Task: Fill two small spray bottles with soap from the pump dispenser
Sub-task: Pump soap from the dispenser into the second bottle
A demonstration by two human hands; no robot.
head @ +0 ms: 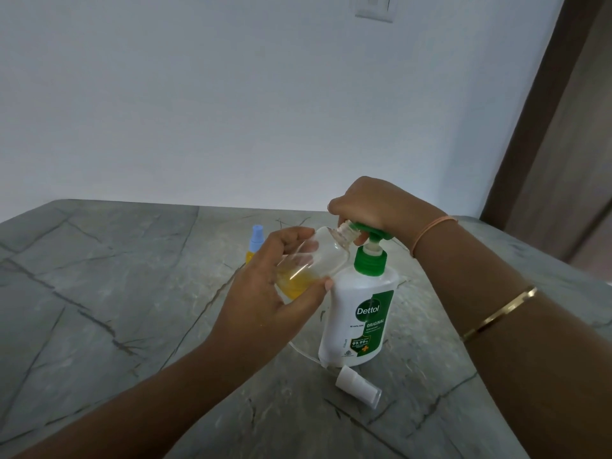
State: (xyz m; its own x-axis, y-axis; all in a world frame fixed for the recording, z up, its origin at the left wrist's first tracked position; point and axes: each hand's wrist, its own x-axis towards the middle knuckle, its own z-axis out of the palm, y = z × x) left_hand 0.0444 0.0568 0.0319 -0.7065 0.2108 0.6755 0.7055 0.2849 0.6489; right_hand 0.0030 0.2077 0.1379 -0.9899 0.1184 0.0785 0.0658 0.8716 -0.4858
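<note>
A white soap dispenser (359, 319) with a green pump head (371, 260) stands on the grey marble table (116, 293). My left hand (271, 293) grips a clear small spray bottle (314, 260), tilted, with yellow soap in its bottom and its open neck at the pump's spout. My right hand (374, 207) rests on top of the pump, fingers curled over its green head. A second small bottle (255, 246), with a blue spray cap and yellow liquid, stands behind my left hand, partly hidden.
A loose white spray cap (357, 385) with its thin clear tube lies on the table in front of the dispenser. A white wall rises behind the table, with a switch plate (376, 8) high up. A brown door frame (543, 127) stands at right.
</note>
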